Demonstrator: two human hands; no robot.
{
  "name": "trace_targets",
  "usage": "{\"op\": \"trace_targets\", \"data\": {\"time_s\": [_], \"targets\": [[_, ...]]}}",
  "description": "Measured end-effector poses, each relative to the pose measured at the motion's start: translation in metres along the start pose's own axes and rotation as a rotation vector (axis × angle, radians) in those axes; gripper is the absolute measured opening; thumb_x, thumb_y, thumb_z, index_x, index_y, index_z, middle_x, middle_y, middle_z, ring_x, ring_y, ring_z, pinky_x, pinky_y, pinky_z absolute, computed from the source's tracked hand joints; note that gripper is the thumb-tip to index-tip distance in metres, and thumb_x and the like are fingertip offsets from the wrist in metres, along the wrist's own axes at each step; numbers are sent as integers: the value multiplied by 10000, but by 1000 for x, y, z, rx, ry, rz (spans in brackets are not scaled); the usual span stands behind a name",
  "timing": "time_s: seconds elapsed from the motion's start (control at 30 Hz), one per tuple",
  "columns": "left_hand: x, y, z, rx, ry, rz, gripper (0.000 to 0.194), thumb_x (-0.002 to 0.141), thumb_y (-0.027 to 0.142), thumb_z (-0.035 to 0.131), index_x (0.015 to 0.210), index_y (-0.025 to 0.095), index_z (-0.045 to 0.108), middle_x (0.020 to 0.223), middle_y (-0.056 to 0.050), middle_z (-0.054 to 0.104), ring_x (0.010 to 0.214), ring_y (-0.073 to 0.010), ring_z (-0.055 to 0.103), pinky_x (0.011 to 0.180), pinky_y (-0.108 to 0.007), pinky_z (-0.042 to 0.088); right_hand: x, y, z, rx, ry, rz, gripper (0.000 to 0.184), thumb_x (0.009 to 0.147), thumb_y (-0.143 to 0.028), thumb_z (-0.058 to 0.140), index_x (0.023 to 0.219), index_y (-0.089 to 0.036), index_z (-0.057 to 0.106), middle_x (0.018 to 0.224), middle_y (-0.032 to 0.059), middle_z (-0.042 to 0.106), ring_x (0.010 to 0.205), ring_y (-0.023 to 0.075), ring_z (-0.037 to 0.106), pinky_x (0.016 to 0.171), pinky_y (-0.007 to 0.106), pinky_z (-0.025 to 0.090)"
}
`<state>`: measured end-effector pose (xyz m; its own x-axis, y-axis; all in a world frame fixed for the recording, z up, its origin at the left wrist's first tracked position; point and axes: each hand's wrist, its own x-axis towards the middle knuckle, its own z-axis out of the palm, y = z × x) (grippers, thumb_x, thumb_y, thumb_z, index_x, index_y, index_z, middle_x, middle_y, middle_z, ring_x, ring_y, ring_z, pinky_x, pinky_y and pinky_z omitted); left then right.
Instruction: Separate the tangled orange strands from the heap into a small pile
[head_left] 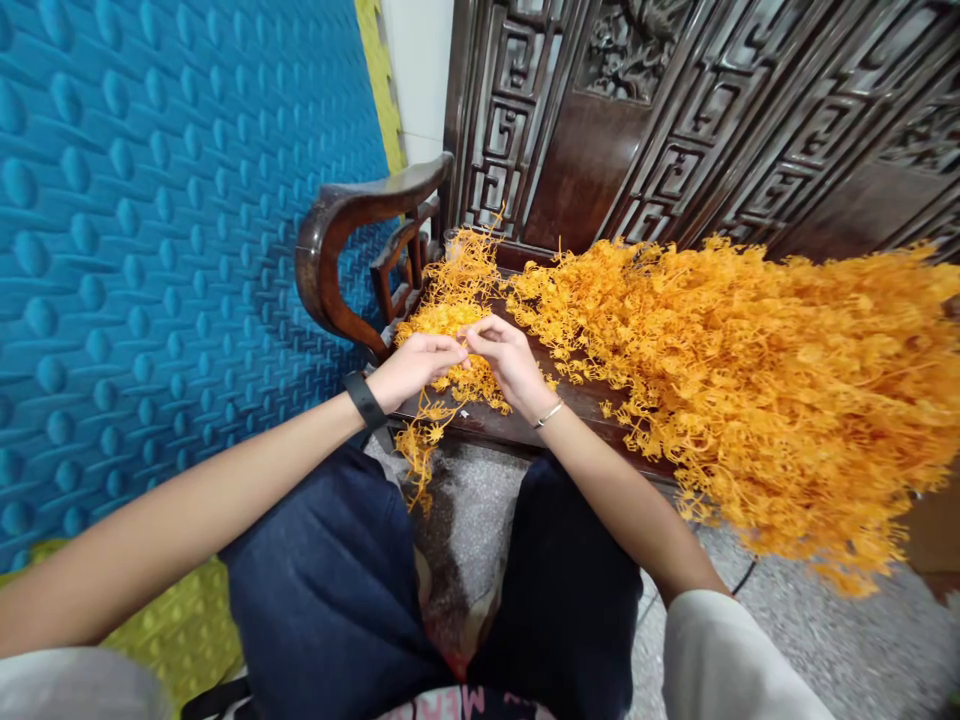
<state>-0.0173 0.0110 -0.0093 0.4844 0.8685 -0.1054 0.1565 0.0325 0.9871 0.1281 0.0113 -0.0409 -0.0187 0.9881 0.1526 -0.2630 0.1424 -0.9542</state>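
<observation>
My left hand [421, 368], with a black band at the wrist, is closed in a pinch. Its fingertips meet those of my right hand [504, 358], which is also pinched and wears a thin bracelet. Between them is a bit of an orange plastic flower sprig, mostly hidden by the fingers. Just beneath and behind the hands lies a small pile of orange sprigs [466, 268] on the dark wooden seat [517, 428]. One loose strand [418, 450] hangs over the seat's front edge, below my left hand.
A big heap of orange plastic sprigs [787, 380] covers the seat to the right and spills over its front. A curved wooden armrest [319, 250] stands at the left, a carved backrest [592, 160] behind. Blue foam matting [150, 250] lies left; speckled floor [480, 500] shows below.
</observation>
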Motion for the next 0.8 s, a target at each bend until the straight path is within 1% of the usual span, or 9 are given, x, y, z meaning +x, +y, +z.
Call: {"op": "trace_targets", "data": {"time_s": [0.17,0.27,0.37,0.53,0.67,0.73,0.8], "targets": [[0,3,6,-75,80,-21,179,725,250,578,605,119,601,432,72,267,421,-51,194,456,-248,92,5,1,7,-44,112,28,120,657,-198,637,619,-182,524,616,-41,523,585,75,468,626,244,413],[1,5,7,-90,119,-42,175,729,225,567,596,116,596,416,75,255,407,-47,176,451,-251,77,8,2,10,-39,176,13,135,641,-192,638,602,-177,509,607,-35,518,570,75,451,595,241,385],[3,5,8,-107,131,-58,170,728,211,568,585,120,584,401,80,240,389,-40,161,443,-248,65,12,4,12,-69,231,-7,140,634,-200,634,601,-179,500,605,-31,515,572,79,445,582,241,379],[9,3,11,-121,151,-43,175,726,210,580,573,124,571,403,80,253,380,-33,164,430,-242,62,17,11,14,-115,310,-32,174,679,-288,592,630,-191,455,614,-25,483,566,85,438,556,242,386],[17,4,13,-93,181,-4,191,740,197,551,563,126,566,404,82,244,389,-41,164,440,-240,89,23,22,19,-95,374,-89,176,660,-297,584,634,-194,443,628,-28,463,565,85,431,557,247,382],[17,5,16,-61,206,30,206,740,181,532,544,127,562,400,79,250,400,-50,177,450,-240,111,31,24,15,-110,404,-131,168,657,-298,580,637,-194,451,641,-24,469,576,87,432,565,248,377],[11,4,22,12,196,42,206,722,160,530,521,130,563,395,68,286,409,-61,211,458,-240,137,41,20,-2,-154,496,-140,181,671,-309,561,611,-199,429,611,-28,448,558,90,416,551,249,362]]}}
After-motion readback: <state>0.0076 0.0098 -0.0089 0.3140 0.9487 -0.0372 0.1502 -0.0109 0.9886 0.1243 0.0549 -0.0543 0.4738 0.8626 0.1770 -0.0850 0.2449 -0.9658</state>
